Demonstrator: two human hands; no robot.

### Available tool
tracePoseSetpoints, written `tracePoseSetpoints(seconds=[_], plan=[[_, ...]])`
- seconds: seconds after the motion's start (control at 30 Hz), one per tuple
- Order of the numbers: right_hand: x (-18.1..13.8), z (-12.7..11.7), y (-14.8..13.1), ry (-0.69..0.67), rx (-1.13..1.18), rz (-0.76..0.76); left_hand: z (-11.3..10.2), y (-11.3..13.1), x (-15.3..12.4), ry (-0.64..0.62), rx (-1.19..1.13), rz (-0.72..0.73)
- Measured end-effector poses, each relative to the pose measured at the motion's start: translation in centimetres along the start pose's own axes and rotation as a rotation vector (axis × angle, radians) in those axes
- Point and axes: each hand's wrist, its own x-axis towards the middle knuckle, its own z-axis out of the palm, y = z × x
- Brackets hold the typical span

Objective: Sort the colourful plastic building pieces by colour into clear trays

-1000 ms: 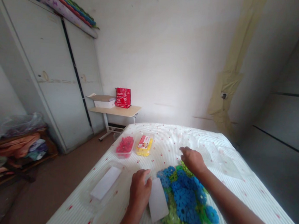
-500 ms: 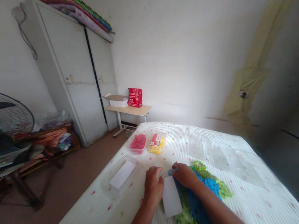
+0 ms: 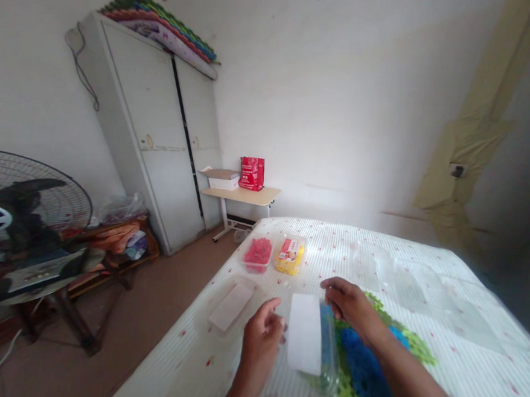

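Clear box [image 3: 317,347] between left hand [image 3: 262,331] and right hand [image 3: 347,304]

Your box lies on the patterned cloth [image 3: 189,368], white panel [image 3: 303,331] facing up, beside the blue and green pieces [image 3: 365,363]. Your fingers curl at either side of it (whether they grip its transparent edges, I cannot tell). Beyond stand red [image 3: 258,253] and yellow tubs [image 3: 290,256].

soft light fills the wall [image 3: 334,118], fading into shadow rightward.
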Motion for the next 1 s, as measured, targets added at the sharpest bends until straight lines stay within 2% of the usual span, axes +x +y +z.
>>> tracePoseSetpoints(seconds=[0.1,0.2,0.3,0.37,0.57,0.73,1.0], plan=[[-1.0,1.5,0.1,-0.074,0.006,0.002,-3.9,0.6,0.3,0.064,-0.094,-0.035],[-2.1,1.9,-0.1,-0.109,-0.013,-0.038,-8.9,1.2,2.0,0.182,0.011,-0.015],[-3.1,0.9,-0.4,-0.088,-0.022,-0.057,-13.0,1.2,4.5,0.167,0.087,-0.04],[-3.6,-0.1,-0.3,-0.06,-0.049,-0.052,-14.5,0.8,6.1,0.132,0.13,-0.068],[-4.4,-2.4,1.5,0.006,-0.115,-0.014,-15.3,-0.5,8.8,0.118,0.526,-0.044],[-4.7,-2.8,2.0,0.027,-0.126,0.009,-15.3,-1.6,9.5,0.135,0.662,0.007],[-4.9,-2.1,2.0,0.021,-0.148,0.007,-15.2,-2.8,10.4,0.109,0.829,0.032]])
